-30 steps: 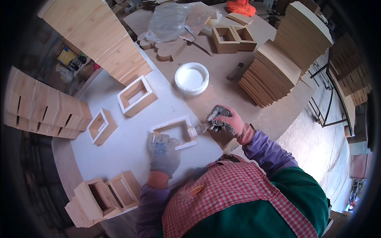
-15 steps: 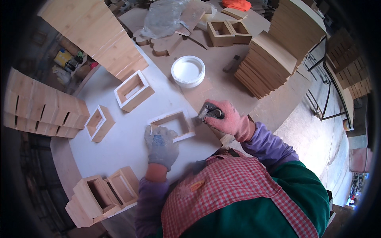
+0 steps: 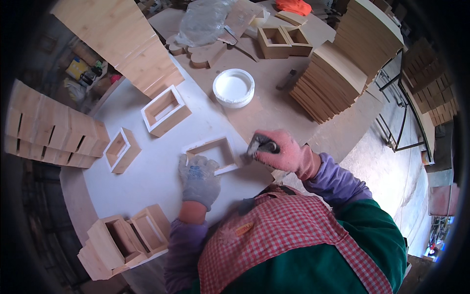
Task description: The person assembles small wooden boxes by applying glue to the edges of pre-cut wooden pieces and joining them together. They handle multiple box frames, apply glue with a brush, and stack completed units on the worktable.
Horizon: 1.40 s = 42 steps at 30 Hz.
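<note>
Looks like the painting step: left hand [image 3: 198,179] flat on the frame [image 3: 211,155], pinning it to the bench [image 3: 147,171] just below the white tub [image 3: 234,87]. Right hand [image 3: 279,152] fisted around a brush [image 3: 255,144] at the frame's right edge. Next probably means stroking along that rim.

Bare white tabletop [image 3: 147,171] left of the wooden frame [image 3: 213,154]; white bowl [image 3: 234,87] beyond, board stacks [image 3: 338,73] crowding right

Workshop interior, daylit. White round table top [image 3: 147,171]; brown workbench [image 3: 274,98] beyond the fingers; stacked wooden boards [image 3: 342,63] to their right; concrete floor [image 3: 387,171]; dark metal frame [image 3: 406,127].
</note>
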Tool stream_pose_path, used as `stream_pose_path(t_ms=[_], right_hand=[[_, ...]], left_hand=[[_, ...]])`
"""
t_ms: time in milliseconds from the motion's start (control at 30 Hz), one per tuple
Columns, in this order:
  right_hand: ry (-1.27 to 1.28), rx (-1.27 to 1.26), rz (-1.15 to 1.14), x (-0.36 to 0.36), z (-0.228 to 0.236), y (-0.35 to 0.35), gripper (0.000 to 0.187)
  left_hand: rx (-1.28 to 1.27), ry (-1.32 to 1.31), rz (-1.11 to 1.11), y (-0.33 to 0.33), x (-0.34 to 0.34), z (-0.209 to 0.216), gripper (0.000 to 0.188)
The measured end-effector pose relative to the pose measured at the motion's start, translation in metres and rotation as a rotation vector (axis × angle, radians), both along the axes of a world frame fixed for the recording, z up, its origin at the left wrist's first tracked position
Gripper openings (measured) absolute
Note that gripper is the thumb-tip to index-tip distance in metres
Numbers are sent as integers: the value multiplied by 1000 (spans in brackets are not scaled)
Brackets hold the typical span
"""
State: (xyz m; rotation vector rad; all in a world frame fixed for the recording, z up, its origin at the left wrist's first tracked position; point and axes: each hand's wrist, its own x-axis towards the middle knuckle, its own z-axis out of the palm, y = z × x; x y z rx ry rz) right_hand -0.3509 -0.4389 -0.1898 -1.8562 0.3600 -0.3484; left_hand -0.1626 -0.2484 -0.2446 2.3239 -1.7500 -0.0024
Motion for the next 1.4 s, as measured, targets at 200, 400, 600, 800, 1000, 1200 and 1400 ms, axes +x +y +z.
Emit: stream_pose_path(t_ms=[200, 400, 600, 800, 1000, 1200, 1400], right_hand=[[231, 114, 11, 29, -5, -36, 40], [-19, 319, -396, 76, -26, -78, 24], [-176, 523, -373, 51, -21, -108, 20], [-162, 421, -295, 52, -7, -112, 20], [-147, 160, -321, 72, -8, -123, 19], [84, 15, -349, 89, -23, -134, 35], [266, -141, -266, 94, -10, -147, 36]], left_hand=[[95, 17, 29, -2, -3, 7, 20], [27, 25, 8, -4, -12, 9, 18], [10, -147, 265, 50, 48, 7, 16], [305, -85, 671, 109, 131, 22, 31], [-26, -291, 725, 145, 97, 37, 63], [329, 192, 1020, 182, 16, 36, 64], [107, 265, 668, 147, -10, 8, 59]])
